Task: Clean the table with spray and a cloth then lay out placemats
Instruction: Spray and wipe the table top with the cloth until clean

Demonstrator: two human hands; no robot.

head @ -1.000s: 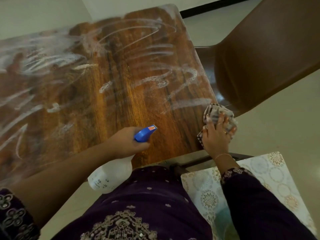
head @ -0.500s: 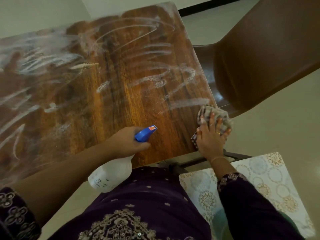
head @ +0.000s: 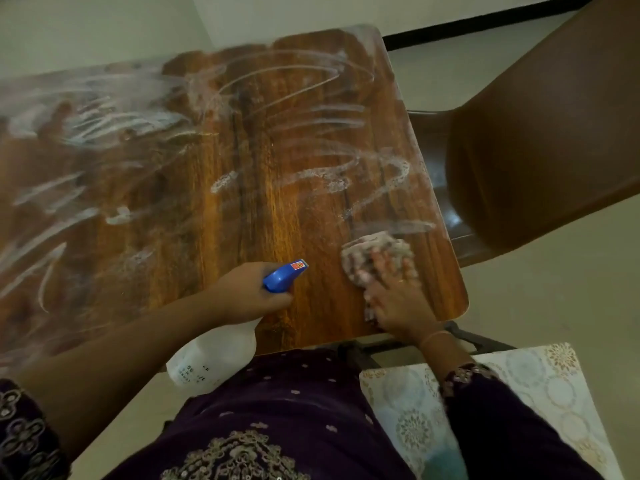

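A wooden table point(head: 277, 150) carries white streaks of spray foam over most of its top. My left hand point(head: 242, 292) grips a spray bottle with a blue head point(head: 284, 277) and a white body point(head: 214, 355) at the table's near edge, nozzle pointing right. My right hand point(head: 394, 292) presses with spread fingers on a crumpled patterned cloth point(head: 367, 251) near the table's near right corner. A pale placemat point(head: 408, 410) with round flower patterns lies low at the right, partly hidden by my right sleeve.
A brown chair point(head: 536, 150) stands close against the table's right edge. A dark metal frame point(head: 467, 337) shows under the near right corner. Pale floor surrounds the table, and a dark skirting line runs along the far wall.
My right hand has slid the cloth left, from the table's right edge onto the top. My left hand and the spray bottle have stayed in place.
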